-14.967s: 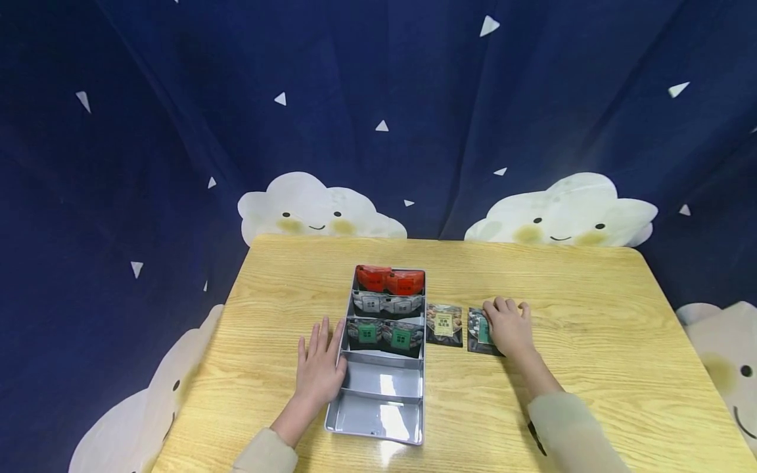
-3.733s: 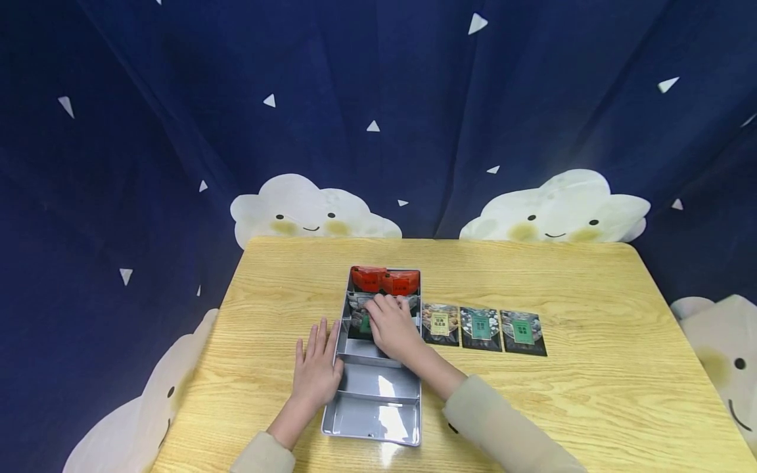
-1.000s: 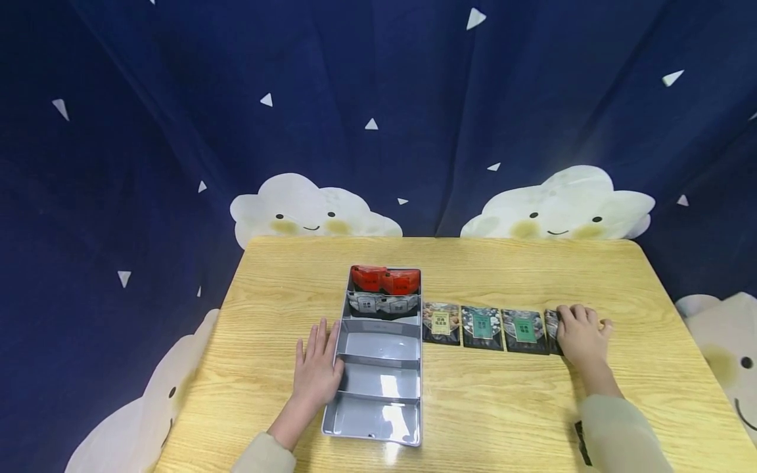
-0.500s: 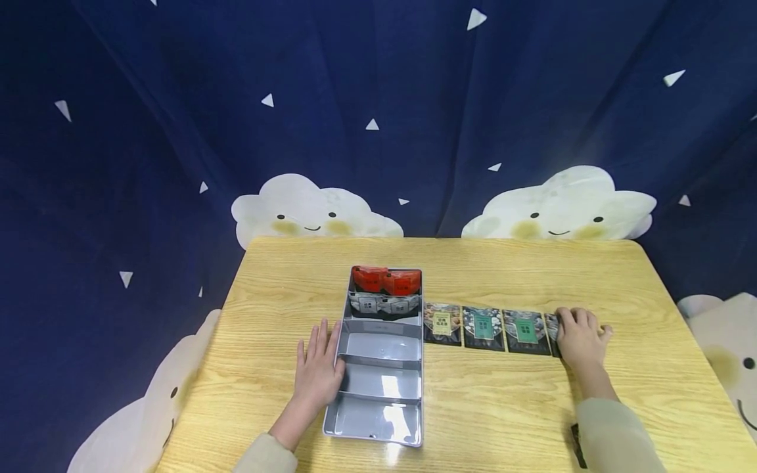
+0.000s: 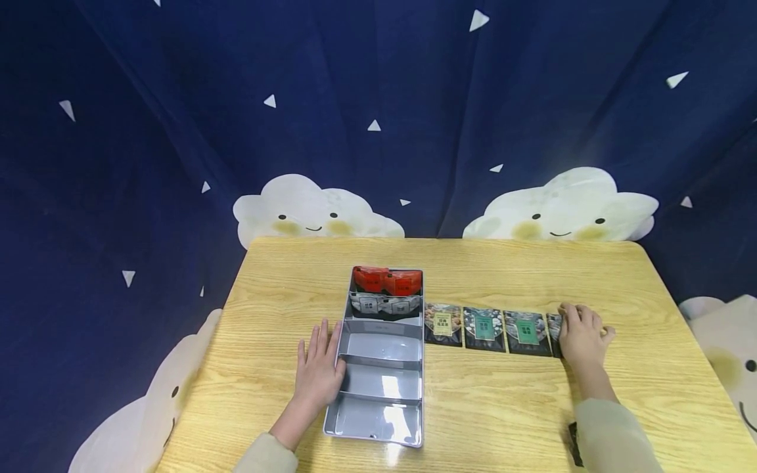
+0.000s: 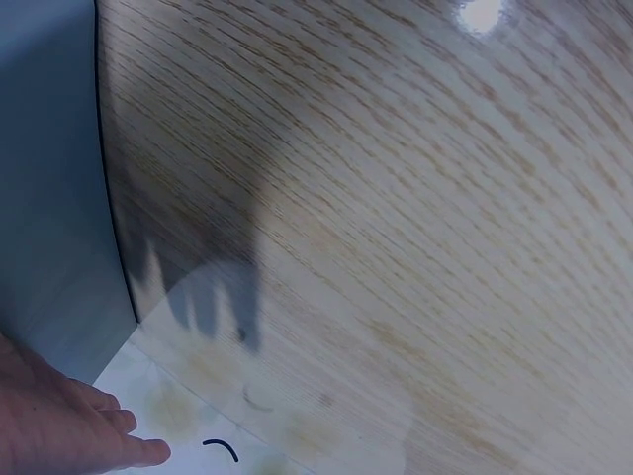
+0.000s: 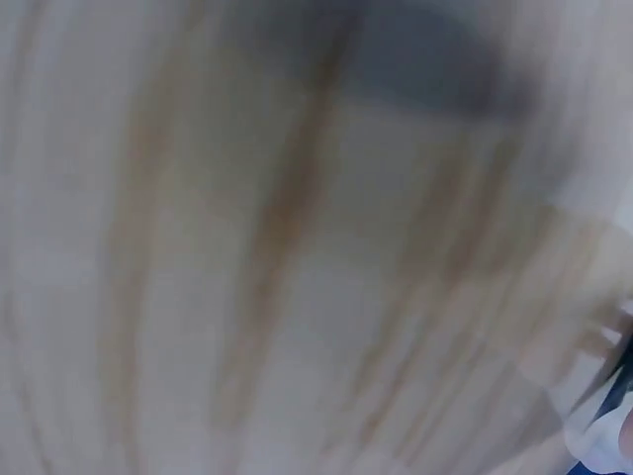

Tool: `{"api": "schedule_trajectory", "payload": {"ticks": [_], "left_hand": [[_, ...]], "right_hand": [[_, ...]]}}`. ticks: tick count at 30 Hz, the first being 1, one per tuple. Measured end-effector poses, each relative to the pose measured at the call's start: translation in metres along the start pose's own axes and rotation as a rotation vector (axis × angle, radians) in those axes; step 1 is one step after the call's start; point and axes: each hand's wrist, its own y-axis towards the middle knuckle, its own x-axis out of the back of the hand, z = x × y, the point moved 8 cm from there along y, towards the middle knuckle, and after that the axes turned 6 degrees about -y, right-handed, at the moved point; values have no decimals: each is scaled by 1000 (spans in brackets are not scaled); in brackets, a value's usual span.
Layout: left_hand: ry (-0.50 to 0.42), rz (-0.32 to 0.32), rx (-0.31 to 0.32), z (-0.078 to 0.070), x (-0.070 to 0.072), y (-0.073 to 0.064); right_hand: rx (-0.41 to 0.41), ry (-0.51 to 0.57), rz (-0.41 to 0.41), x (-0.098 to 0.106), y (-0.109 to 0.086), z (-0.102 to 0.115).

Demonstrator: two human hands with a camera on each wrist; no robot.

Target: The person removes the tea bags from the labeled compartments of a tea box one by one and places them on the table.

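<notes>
My left hand [image 5: 319, 369] lies with straight fingers along the left side of a grey compartment tray [image 5: 381, 413], its thumb at the rim. In the left wrist view, fingertips [image 6: 109, 426] show beside the tray wall. On the table right of the tray, flat sachets form a row: yellow-label [image 5: 443, 324], teal-label [image 5: 484, 328] and green-label [image 5: 527, 332]. At the row's right end my right hand [image 5: 584, 338] holds another dark sachet [image 5: 554, 332] under bent fingers, mostly hidden. Red sachets [image 5: 387, 281] and grey-label sachets [image 5: 384, 304] stand in the tray's two far compartments.
Three nearer tray compartments show bare floors. Wood-grain table [image 5: 491, 407] surrounds everything, with a dark blue curtain [image 5: 331, 98] patterned with clouds behind it. A small black object [image 5: 575, 443] shows by the right sleeve.
Since the oldest frame, green-label sachets have left the tray's middle compartment, and the table row has grown rightward. Over the last second the right hand barely shifts; the left stays put.
</notes>
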Motion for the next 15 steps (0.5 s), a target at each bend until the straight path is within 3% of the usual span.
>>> {"api": "schedule_trajectory", "payload": {"ticks": [6,15], "left_hand": [[0,2,3,-1,1,-1],[3,-6,-7,-3,3,-1]], "right_hand": [[38,57,-81,14,8,30],[278,140,-272,39,7,126]]}}
